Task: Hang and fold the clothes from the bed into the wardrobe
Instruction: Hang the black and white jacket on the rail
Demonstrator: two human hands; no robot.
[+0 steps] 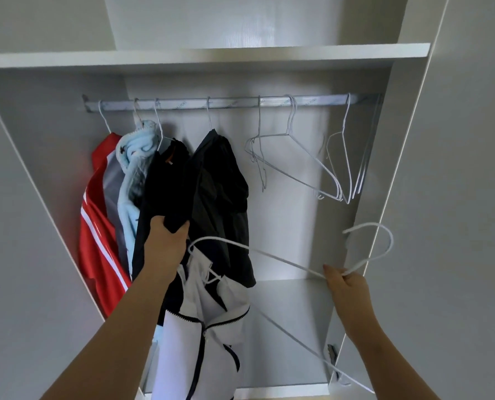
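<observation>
Head view looks up into the wardrobe [396, 174], where one rail [182, 104] runs under one shelf [211, 57]. Four garments hang at the rail's left end, pressed together: a red jacket [96, 226], a pale blue garment [133, 157] and two black garments [220, 183]. Bare hangers [298, 163] fill the right half; about six, though the wires overlap too much to count surely. A short stretch of rail between the garments and these hangers is free.

The left hand [165, 246] has its fingers curled round dark cloth at the top of the white and navy zip jacket [188, 342], which hangs in front of the black garments. The right hand [347, 287] pinches one wire hanger [283, 261] just below its hook, near the wardrobe's right edge. The hanger's far end is inside the jacket's collar.
</observation>
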